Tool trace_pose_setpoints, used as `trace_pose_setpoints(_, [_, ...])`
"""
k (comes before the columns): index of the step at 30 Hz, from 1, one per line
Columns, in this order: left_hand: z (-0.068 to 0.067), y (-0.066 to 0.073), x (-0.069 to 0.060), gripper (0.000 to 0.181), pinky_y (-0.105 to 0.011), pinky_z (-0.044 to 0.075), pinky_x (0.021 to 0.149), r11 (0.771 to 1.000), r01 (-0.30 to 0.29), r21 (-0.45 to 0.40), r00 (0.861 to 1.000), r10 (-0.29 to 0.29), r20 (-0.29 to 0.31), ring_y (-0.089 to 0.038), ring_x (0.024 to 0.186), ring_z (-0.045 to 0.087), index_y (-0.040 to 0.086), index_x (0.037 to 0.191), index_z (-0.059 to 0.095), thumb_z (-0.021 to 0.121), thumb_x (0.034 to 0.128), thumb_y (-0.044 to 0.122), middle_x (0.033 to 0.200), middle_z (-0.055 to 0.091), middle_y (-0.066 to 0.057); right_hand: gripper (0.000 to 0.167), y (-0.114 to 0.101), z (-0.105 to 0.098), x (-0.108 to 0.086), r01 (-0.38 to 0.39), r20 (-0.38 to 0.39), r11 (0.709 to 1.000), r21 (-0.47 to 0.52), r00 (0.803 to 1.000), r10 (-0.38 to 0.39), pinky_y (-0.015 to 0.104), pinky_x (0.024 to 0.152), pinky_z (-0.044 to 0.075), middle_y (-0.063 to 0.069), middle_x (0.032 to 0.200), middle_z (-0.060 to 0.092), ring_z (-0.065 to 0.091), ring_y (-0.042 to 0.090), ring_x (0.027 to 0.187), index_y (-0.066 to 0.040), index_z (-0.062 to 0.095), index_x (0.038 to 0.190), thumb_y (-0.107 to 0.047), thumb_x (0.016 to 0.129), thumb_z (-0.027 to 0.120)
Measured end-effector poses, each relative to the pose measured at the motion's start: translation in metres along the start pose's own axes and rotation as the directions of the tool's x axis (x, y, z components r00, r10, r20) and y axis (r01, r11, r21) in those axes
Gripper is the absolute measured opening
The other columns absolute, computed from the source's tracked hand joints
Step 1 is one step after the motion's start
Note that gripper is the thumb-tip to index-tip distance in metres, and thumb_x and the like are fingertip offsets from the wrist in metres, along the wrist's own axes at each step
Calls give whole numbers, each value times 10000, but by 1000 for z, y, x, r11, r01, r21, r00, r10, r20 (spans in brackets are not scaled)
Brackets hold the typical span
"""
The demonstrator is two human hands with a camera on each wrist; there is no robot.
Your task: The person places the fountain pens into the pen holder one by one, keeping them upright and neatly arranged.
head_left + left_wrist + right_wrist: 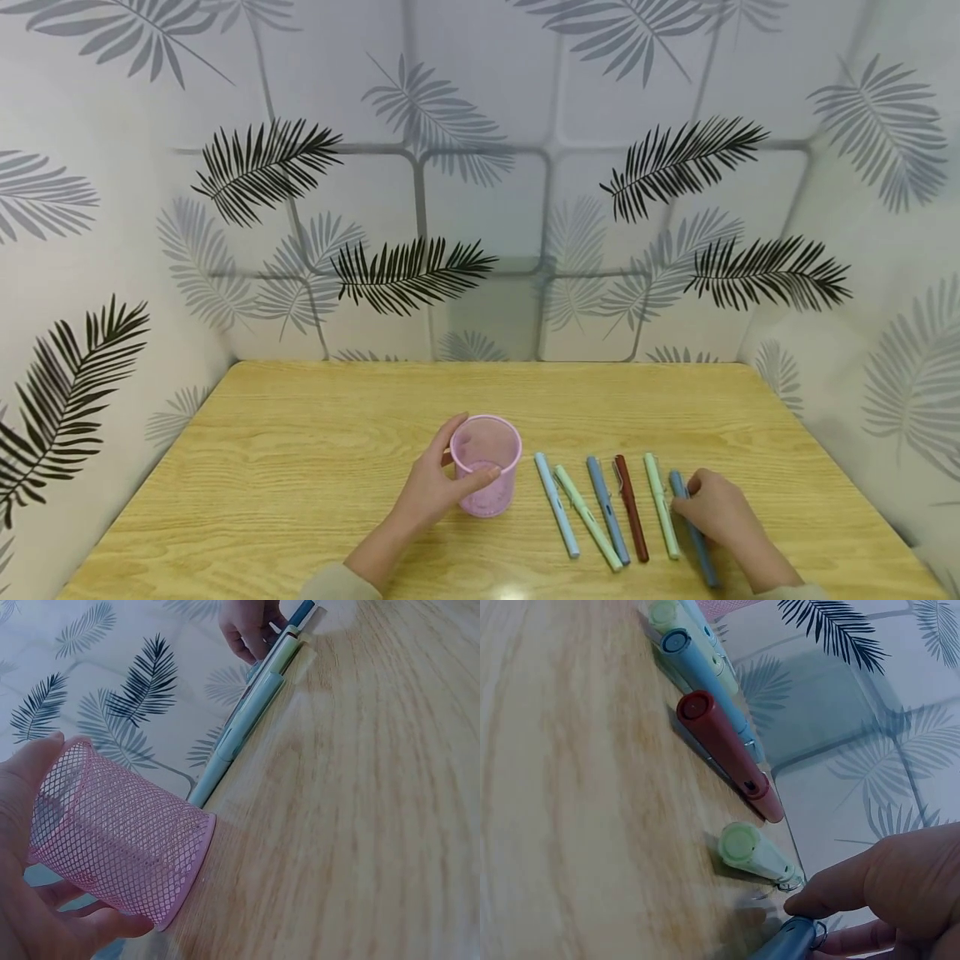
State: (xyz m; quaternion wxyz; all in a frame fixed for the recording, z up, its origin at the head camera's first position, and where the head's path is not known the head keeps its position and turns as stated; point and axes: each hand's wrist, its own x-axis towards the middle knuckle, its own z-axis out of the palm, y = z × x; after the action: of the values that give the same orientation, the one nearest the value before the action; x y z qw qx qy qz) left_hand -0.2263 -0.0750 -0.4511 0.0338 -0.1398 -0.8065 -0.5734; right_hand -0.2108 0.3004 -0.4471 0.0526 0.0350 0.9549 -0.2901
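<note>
A pink mesh pen cup (487, 493) stands upright on the table, its mouth up. My left hand (429, 492) holds it from the left, thumb across the near side and fingers round the back. At the right end of a row of pens lies a dark blue pen (701, 546). My right hand (726, 510) pinches it near its upper part, with thumb and finger at the clip in the right wrist view. Leftward from there lie a light green pen (660, 508), a dark red pen (632, 512), a blue pen (606, 508), another light green pen (588, 518) and a light blue pen (557, 508).
The wooden table (330, 433) reaches back to a wall (487, 208) covered in leaf-patterned sheeting, which also lines both sides. The second light green pen and the blue pen meet at their near ends. The light blue pen lies closest to the cup.
</note>
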Motion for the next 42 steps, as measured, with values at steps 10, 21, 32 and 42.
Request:
trace_pose_setpoints(10, [-6,33,-10,740,-469,477,813,999,22,-41,1000,-22,20,-453,1116,480,156,1400,368,758,777,244,1327,457,-201,343,-1,-4,-3,0,-54,1000,31,999,2,314,515,464,105,770,597,542,181,616,128,516,1002,-152,822,601])
trace_pose_setpoints(21, [-7,31,-10,750,-451,486,805,997,34,-75,999,-31,40,-459,1143,451,143,1401,362,761,775,251,1330,444,-199,389,-9,-11,-9,-23,-77,991,132,996,33,323,490,506,169,814,614,570,169,558,156,462,1110,-139,882,570])
trace_pose_setpoints(32, [-7,31,-9,737,-453,479,811,996,32,-82,999,-29,41,-465,1138,449,150,1396,365,758,779,245,1327,443,-197,431,-25,-16,-17,7,-105,979,204,994,15,338,510,522,185,872,617,592,182,592,128,466,1155,-198,896,575])
trace_pose_setpoints(42, [-3,32,-10,712,-424,472,808,993,26,-115,999,-23,22,-450,1104,461,137,1380,385,757,777,207,1287,472,-142,469,-38,-16,-23,39,-140,968,247,990,-4,319,532,534,184,932,568,583,173,638,103,457,1208,-243,912,573])
